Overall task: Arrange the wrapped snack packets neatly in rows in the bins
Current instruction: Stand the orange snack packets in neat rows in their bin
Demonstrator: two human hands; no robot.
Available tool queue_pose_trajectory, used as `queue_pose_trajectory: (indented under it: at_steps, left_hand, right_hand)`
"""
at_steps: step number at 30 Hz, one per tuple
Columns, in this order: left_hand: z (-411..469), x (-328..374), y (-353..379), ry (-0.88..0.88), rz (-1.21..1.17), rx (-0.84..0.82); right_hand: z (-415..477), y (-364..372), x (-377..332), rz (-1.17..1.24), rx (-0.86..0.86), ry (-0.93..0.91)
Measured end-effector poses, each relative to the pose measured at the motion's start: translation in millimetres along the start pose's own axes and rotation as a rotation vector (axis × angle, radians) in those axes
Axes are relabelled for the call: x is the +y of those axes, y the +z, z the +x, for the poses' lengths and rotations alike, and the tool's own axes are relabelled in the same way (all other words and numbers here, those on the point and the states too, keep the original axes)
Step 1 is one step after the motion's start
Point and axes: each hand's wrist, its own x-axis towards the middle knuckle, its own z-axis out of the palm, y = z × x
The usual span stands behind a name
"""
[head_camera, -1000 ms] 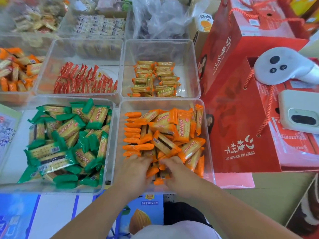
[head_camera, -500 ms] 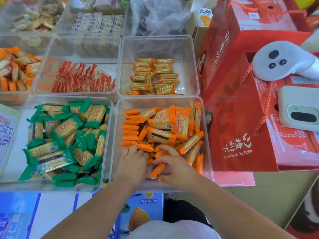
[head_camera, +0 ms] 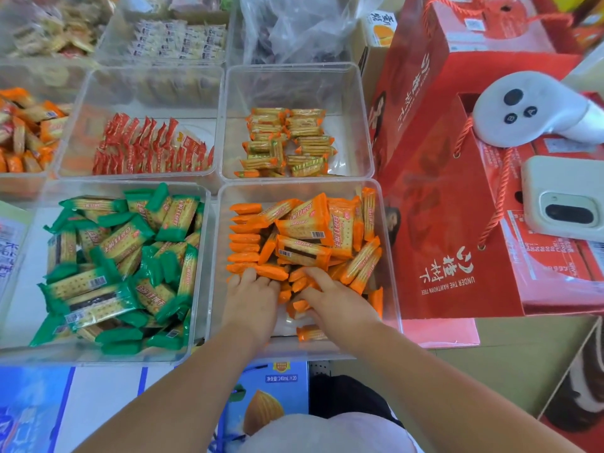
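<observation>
many glossy orange packets (head_camera: 304, 230) (oblong), clear plastic bin (head_camera: 294, 191), left hand (head_camera: 251, 300), right hand (head_camera: 335, 300)

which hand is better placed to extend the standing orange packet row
Probably left: the left hand touches the near end of the standing row, while the right hand lies in the loose pile.

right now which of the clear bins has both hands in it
The orange-packet bin, nearest on the right, beside the green-packet bin. Only it has the left hand and right hand among its packets.
</observation>
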Motion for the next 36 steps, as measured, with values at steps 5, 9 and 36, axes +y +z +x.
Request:
queue_pose_trajectory:
  at_steps: [5,9,36]
  left_hand:
    - [-3,-9,-4,0.049,-0.058,0.039]
    - [-7,-14,-11,0.070,-0.098,0.061]
    - [-51,-23,-25,0.250,-0.461,0.003]
  right_hand:
    - [-7,-3,-1,-0.059,0.143,-0.006]
    - [-9,-3,3,-0.060,0.175,0.013]
    - [24,-15,-9,-0.092,0.056,0.112]
